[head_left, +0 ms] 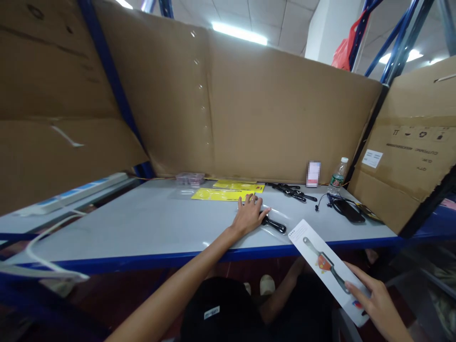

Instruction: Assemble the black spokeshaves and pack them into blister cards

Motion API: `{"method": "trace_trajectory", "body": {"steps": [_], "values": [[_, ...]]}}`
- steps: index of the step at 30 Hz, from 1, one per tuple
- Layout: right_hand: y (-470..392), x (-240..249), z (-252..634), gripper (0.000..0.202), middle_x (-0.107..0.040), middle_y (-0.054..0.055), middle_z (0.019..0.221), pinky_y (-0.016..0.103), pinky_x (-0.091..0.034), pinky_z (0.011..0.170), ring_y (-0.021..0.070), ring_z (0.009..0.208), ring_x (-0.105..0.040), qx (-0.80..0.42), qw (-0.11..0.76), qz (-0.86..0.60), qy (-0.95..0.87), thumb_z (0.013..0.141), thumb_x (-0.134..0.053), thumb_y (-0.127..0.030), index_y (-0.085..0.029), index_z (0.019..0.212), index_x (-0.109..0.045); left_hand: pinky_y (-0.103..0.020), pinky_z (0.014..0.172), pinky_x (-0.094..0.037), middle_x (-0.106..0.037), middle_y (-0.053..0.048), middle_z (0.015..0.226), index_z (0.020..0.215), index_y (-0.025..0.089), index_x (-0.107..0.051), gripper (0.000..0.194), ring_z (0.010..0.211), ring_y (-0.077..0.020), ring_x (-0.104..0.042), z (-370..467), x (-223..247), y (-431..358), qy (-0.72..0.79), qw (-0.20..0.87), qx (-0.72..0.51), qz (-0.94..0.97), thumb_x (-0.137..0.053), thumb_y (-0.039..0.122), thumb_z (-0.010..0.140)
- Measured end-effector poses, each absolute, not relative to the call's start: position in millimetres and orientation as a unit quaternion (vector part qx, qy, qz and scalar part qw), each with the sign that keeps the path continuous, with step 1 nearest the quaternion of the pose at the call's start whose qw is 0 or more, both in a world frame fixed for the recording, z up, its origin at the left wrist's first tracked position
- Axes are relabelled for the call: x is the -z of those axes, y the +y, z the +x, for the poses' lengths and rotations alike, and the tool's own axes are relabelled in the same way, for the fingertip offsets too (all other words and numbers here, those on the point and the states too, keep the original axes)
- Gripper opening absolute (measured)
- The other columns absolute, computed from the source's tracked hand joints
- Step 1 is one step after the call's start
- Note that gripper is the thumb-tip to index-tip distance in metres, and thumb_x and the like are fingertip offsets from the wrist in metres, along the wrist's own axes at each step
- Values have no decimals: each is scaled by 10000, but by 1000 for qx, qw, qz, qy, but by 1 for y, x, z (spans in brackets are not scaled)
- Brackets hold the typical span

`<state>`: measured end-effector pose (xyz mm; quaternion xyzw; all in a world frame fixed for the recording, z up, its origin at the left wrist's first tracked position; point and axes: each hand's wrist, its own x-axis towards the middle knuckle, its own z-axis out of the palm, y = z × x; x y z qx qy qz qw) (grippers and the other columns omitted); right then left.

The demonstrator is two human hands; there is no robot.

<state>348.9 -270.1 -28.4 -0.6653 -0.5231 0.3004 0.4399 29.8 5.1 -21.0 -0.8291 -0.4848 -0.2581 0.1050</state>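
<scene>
My left hand [249, 213] lies on the table with its fingers spread, over a black-handled tool [276, 225] that sits in a clear plastic shell [281, 214]. Part of the tool is hidden under the hand. Off the table's front edge, at the lower right, my right hand [374, 297] pinches the lower end of a long white card [331, 273] printed with a picture of a tool. The card slants up and left, its upper end near the plastic shell. Beyond my left hand are yellow cards [217, 194] in clear plastic.
Several black tools [290, 192] lie at the back of the table [142, 232]. A phone [313, 174] stands upright beside a water bottle [338, 175]. A dark phone [349, 211] and cables lie at the right. Cardboard walls [267, 109] surround the table; a power strip [78, 192] is at left.
</scene>
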Motion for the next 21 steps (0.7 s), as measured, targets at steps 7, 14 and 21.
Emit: {"method": "trace_trajectory", "body": {"steps": [7,14,21], "values": [[-268,19,344,627,-727,67,1260,255,-523,405,204,631,-665,-311,416,-670,-530,765,-730,-467,-242,1348,-680,-735,1088,-272,-585,-210,1316,1170,172,-598,421,1363,-405,-403,31,21,3,-491,88,257,-828,-405,516,1022],[-257,2,355,607,-719,64,1277,230,-508,427,279,842,-709,-308,378,-669,-562,781,-709,-440,-242,1354,-670,-717,1071,-309,-579,-208,1325,1159,188,-617,435,1359,-408,-407,30,18,0,-496,84,250,-827,-413,543,1014],[-248,-6,361,590,-720,48,1276,246,-493,411,238,732,-687,-315,358,-673,-566,767,-711,-394,-255,1340,-681,-689,1075,-308,-583,-200,1324,1153,205,-640,438,1362,-413,-400,30,19,1,-491,79,263,-827,-426,558,1003]]}}
